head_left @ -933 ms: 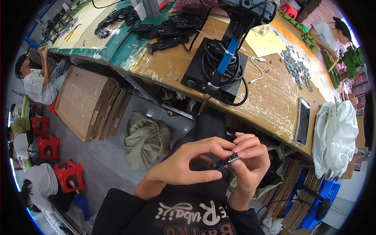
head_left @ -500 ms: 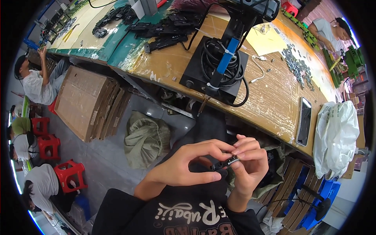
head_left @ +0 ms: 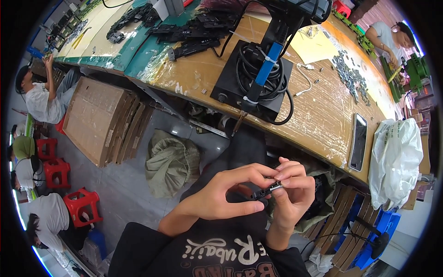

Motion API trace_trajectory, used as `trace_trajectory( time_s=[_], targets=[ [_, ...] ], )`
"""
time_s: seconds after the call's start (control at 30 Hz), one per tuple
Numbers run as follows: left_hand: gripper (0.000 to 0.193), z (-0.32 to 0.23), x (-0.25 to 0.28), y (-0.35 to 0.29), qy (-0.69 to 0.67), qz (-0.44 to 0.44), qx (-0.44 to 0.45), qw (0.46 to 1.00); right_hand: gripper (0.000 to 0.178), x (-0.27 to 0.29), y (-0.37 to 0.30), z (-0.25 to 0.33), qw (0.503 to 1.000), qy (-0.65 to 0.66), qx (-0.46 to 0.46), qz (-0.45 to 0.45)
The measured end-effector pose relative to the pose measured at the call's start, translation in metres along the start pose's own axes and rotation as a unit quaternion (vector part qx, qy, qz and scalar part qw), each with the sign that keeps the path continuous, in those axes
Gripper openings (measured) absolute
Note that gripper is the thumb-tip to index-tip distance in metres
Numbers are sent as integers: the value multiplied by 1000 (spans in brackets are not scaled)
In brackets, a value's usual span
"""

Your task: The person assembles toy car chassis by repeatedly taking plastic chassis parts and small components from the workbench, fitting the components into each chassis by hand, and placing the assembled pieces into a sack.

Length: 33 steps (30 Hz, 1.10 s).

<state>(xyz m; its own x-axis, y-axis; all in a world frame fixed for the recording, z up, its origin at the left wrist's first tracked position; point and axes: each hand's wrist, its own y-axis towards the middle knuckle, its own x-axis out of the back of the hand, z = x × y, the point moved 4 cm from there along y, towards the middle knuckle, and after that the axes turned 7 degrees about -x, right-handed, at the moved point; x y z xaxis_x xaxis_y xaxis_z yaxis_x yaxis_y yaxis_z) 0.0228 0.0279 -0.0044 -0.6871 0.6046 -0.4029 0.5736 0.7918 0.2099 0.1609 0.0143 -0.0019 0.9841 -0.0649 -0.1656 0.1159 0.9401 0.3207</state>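
In front of my chest, above my lap, both hands are at a small, narrow black plastic part (head_left: 264, 192) with a silvery metal piece at its right end. The fingers and thumb of my right hand (head_left: 294, 191) pinch that metal end. My left hand (head_left: 227, 193) curves round the part from the other side; its index fingertip presses near the metal end, and its thumb lies beside the lower left end. The fingertips partly cover the part, so its fine details are hidden.
On the workbench (head_left: 203, 101) ahead are a black box (head_left: 221, 87) with coiled cable, a pile of black plastic parts (head_left: 194, 34), small metal pieces (head_left: 348, 74), a phone (head_left: 358, 143) and a white plastic bag (head_left: 397, 161). A sack (head_left: 170, 164) and stacked cardboard (head_left: 99, 120) stand left. Co-workers sit beyond.
The black part has turned slightly and shifted a little right between my fingers. Both hands keep nearly the same grip. The co-worker at the far right has moved an arm.
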Motion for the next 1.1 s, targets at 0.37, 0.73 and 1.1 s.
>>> trace_trajectory(
  time_s=[0.37, 0.73, 1.1],
  targets=[
    [28, 1, 0, -1, 48, 12, -17, 999, 18, 6, 2, -2, 997, 39, -61, 19],
    [27, 7, 1, -3, 39, 6, -23, 999, 16, 7, 7, -4, 993, 52, -90, 47],
    [21, 19, 13, -9, -66, -1, 68, 996, 11, 8, -1, -6, 988, -130, -59, 62]
  ],
)
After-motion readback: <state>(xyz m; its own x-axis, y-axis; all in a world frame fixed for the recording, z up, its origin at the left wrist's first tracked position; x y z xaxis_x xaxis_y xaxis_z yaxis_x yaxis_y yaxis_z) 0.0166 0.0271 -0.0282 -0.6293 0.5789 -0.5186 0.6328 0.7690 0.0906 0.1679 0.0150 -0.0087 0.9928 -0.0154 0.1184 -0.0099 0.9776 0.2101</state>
